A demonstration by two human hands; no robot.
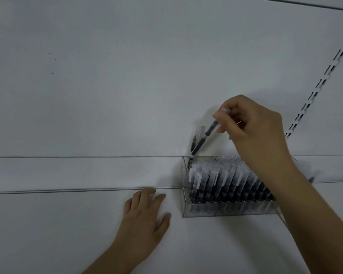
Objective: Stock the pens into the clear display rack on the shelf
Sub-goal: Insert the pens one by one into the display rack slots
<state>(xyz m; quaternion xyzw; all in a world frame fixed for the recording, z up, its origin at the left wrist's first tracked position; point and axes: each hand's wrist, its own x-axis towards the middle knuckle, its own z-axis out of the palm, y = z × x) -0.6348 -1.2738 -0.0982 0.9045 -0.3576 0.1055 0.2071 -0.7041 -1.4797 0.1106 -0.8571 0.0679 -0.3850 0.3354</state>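
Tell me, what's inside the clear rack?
The rack holds rows of upright pens. The right hand lowers another pen into its back-left corner. Its arm hides the right end.

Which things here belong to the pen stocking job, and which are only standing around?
Job: pen pinched by right hand; clear display rack; stocked pens.
Around: left hand flat on the shelf; slotted upright.
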